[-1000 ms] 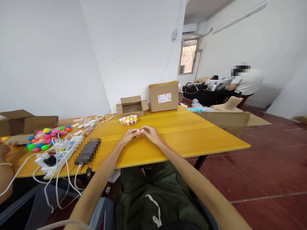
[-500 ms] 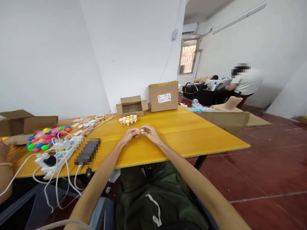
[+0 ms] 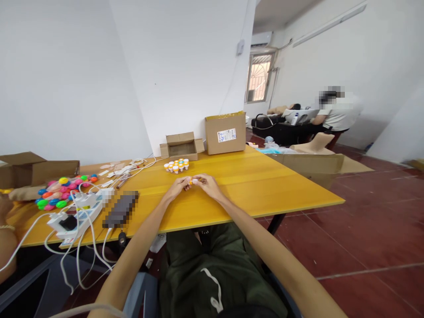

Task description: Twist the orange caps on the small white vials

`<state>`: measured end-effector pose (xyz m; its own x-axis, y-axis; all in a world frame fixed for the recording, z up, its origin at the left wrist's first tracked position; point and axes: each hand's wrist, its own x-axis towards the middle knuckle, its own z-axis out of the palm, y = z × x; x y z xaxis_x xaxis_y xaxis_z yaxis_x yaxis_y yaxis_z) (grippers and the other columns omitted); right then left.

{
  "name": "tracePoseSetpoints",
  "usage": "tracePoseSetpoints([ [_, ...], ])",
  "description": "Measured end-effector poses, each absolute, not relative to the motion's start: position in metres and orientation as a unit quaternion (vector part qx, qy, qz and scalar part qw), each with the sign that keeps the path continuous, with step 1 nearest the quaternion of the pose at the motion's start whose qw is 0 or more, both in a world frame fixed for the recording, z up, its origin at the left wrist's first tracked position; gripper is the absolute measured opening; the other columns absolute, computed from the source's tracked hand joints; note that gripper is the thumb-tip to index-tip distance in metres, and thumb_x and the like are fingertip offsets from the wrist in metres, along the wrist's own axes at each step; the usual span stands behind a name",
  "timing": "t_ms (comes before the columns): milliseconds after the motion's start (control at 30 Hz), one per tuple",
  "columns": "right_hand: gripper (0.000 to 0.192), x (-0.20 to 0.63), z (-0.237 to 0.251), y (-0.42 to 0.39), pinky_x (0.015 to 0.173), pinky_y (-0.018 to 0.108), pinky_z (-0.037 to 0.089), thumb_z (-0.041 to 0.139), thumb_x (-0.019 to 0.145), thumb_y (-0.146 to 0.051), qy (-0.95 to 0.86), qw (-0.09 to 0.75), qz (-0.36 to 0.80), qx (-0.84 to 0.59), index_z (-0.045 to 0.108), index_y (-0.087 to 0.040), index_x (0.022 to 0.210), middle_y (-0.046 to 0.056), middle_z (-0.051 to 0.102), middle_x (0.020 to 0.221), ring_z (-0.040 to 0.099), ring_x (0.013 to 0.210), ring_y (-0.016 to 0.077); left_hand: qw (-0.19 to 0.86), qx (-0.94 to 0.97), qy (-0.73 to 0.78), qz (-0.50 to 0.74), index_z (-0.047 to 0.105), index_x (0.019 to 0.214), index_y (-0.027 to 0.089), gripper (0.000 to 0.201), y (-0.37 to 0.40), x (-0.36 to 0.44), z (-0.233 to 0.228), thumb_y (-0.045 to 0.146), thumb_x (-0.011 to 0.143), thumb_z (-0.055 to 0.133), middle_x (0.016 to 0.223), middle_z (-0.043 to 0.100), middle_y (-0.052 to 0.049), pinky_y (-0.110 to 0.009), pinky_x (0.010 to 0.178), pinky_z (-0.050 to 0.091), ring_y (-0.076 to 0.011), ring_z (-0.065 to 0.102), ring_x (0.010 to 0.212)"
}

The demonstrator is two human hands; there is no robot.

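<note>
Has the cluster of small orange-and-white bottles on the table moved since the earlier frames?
No. The cluster of bottles sits at the same spot in front of the small open box; the slight shift in the picture matches the box's, so it is camera motion.

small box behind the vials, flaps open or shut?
Open. The small cardboard box has its top flaps folded up and outward, showing the inside; contents cannot be made out. It sits behind the cluster of vials.

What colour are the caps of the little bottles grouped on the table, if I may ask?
Orange caps on white bottles, seen in the head view.
</note>
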<state>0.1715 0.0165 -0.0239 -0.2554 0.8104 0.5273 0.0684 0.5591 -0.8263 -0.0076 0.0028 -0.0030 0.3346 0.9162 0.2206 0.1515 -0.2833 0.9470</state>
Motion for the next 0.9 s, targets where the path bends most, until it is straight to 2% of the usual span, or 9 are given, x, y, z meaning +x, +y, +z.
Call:
tracePoseSetpoints([
  [133, 0.025, 0.1717, -0.0278, 0.0190, 0.067, 0.029, 0.053, 0.070, 0.075, -0.041, -0.704, 0.514, 0.369, -0.323, 0.068, -0.022, 0.090, 0.002, 0.072, 0.086, 0.065, 0.070, 0.0157, 0.453, 0.676, 0.398, 0.424, 0.070, 0.083, 0.016, 0.046, 0.0042, -0.0074, -0.0037, 0.061, 0.079, 0.067, 0.061, 0.054, 0.001, -0.026, 0.059, 0.038, -0.0125, 0.049, 0.060],
  [300, 0.028, 0.1698, -0.0321, 0.0202, 0.060, 0.027, 0.052, 0.068, 0.077, -0.049, -0.696, 0.500, 0.405, -0.319, 0.062, -0.022, 0.083, -0.002, 0.066, 0.070, 0.062, 0.061, 0.0141, 0.452, 0.668, 0.405, 0.430, 0.069, 0.088, 0.017, 0.044, 0.0058, -0.0075, -0.0052, 0.060, 0.078, 0.069, 0.063, 0.054, 0.002, -0.026, 0.060, 0.039, -0.0125, 0.050, 0.061],
  [400, 0.028, 0.1695, -0.0304, 0.0183, 0.057, 0.026, 0.050, 0.064, 0.081, -0.051, -0.696, 0.491, 0.416, -0.318, 0.061, -0.023, 0.084, -0.002, 0.065, 0.067, 0.061, 0.058, 0.0139, 0.453, 0.667, 0.403, 0.433, 0.067, 0.087, 0.017, 0.045, 0.0060, -0.0076, -0.0057, 0.061, 0.078, 0.069, 0.065, 0.055, 0.002, -0.026, 0.061, 0.039, -0.0122, 0.050, 0.062],
  [633, 0.020, 0.1707, -0.0235, 0.0120, 0.071, 0.030, 0.052, 0.066, 0.079, -0.042, -0.720, 0.510, 0.367, -0.295, 0.062, -0.023, 0.084, 0.000, 0.069, 0.077, 0.064, 0.073, 0.0169, 0.456, 0.665, 0.399, 0.437, 0.063, 0.080, 0.018, 0.043, 0.0035, -0.0065, -0.0039, 0.061, 0.078, 0.068, 0.063, 0.054, 0.003, -0.025, 0.059, 0.037, -0.0109, 0.048, 0.059],
  [900, 0.013, 0.1705, -0.0241, 0.0137, 0.076, 0.031, 0.052, 0.066, 0.072, -0.022, -0.731, 0.519, 0.336, -0.289, 0.064, -0.024, 0.085, 0.001, 0.069, 0.086, 0.065, 0.084, 0.0182, 0.465, 0.663, 0.398, 0.432, 0.056, 0.073, 0.018, 0.046, 0.0035, -0.0048, -0.0035, 0.063, 0.077, 0.067, 0.060, 0.051, 0.004, -0.025, 0.056, 0.033, -0.0100, 0.044, 0.056],
])
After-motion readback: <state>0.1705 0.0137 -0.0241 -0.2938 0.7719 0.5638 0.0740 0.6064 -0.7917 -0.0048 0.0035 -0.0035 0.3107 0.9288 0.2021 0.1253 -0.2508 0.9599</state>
